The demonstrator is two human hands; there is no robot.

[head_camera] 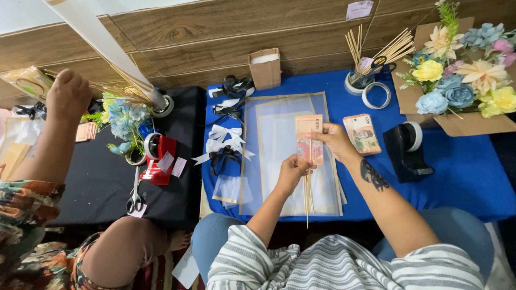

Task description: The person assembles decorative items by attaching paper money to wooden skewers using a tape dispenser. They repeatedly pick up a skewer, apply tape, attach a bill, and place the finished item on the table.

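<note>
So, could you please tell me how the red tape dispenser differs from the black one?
The red dispenser sits on the black cloth, beside the scissors; the black dispenser sits on the blue cloth, below the flower box. The red one has paper slips lying against it; the black one has none. The red one is by the co-worker's side; the black one is nearer the right hand. Both carry a tape roll.
</note>
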